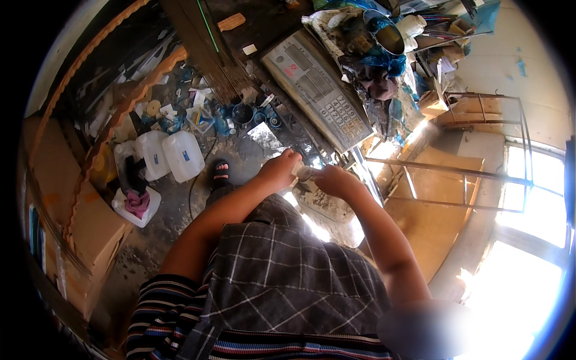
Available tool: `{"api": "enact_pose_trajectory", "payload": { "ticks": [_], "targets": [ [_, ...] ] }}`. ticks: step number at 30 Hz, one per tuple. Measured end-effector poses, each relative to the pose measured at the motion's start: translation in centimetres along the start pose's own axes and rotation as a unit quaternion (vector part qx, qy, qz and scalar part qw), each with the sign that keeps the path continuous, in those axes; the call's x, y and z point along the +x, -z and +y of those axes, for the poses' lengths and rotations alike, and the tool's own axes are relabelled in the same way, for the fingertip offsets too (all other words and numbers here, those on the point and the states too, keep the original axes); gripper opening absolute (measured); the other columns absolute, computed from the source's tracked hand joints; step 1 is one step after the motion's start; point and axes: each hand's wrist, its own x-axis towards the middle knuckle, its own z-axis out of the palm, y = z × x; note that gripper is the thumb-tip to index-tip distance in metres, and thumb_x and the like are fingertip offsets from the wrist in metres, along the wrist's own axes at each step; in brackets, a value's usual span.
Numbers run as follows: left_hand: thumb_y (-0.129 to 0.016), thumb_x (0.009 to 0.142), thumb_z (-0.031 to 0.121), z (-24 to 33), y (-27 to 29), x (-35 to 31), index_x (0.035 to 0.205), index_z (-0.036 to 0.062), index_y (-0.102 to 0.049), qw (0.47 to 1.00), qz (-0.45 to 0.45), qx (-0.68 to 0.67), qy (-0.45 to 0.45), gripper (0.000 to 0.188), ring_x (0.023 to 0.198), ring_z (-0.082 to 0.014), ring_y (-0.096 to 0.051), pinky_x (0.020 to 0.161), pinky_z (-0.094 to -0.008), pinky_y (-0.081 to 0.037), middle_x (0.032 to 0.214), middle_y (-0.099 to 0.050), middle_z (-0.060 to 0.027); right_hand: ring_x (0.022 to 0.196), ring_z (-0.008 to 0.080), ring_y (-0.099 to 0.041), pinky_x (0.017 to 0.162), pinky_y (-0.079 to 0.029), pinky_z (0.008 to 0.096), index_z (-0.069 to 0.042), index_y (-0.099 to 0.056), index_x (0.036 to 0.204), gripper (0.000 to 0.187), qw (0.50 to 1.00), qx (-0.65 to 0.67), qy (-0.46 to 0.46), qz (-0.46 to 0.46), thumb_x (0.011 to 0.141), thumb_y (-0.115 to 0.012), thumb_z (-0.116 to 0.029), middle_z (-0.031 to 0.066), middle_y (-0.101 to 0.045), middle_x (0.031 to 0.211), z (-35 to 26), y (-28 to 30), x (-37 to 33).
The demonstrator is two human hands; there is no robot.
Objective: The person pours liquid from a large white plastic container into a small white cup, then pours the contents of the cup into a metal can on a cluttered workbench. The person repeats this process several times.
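The person stood over a cluttered worktop (336, 207) with both hands brought together at the centre of the view, just below an electronic weighing scale (317, 90) that lay at twelve o'clock from them. The left hand (279, 171) was curled shut around a small pale object (298, 168), of which only an end showed past the fingers; the right hand (336, 182) pinched a small round metallic piece (305, 174) against that end, so the two parts met between the hands. What kind of parts they were could not be told at this size. The chief risk, as judged from this stance, was a slip: the parts were held in the air at the worktop edge, and a loose pinch could have let the metallic piece fall toward the littered floor (180, 204), where it would be hard to find among the debris. A sandalled foot (221, 173) stood at nine o'clock from the hands, directly under the likely drop path. White plastic jugs (171, 155) stood further out at nine o'clock, well apart from the hands. Strong glare from the window (534, 198) at three o'clock washed out the worktop surface and could have hidden a misaligned fit. The crowded pile (372, 48) at one o'clock left little room to set anything down safely.
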Motion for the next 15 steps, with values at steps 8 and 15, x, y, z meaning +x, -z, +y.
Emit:
{"api": "enact_pose_trajectory", "payload": {
  "ticks": [8,15],
  "targets": [
    [-0.071,0.072,0.006,0.3,-0.1,0.2,0.114,0.0083,-0.054,1.0,0.011,-0.011,-0.005,0.046,0.101,-0.0367,-0.059,0.082,-0.0426,-0.05,0.114,-0.054,-0.0131,0.096,0.0343,-0.065,0.085,-0.052,0.0439,-0.02,-0.058,0.121,0.032,0.986,0.137,-0.049,0.086,0.094,-0.043,-0.028,0.015,-0.067,0.105,-1.9,1.3,-4.2],
    [-0.069,0.073,0.007,-0.1,0.3,0.0,0.114,0.0085,-0.052,1.0,0.006,-0.018,0.019,0.045,0.099,-0.0374,-0.06,0.082,-0.0429,-0.05,0.115,-0.054,-0.0138,0.096,0.036,-0.064,0.086,-0.049,0.0402,-0.024,-0.049,0.138,0.048,0.94,0.293,-0.069,0.16,0.092,-0.056,-0.03,0.0225,-0.065,0.107,-0.6,-4.1,-5.5]
  ]
}}
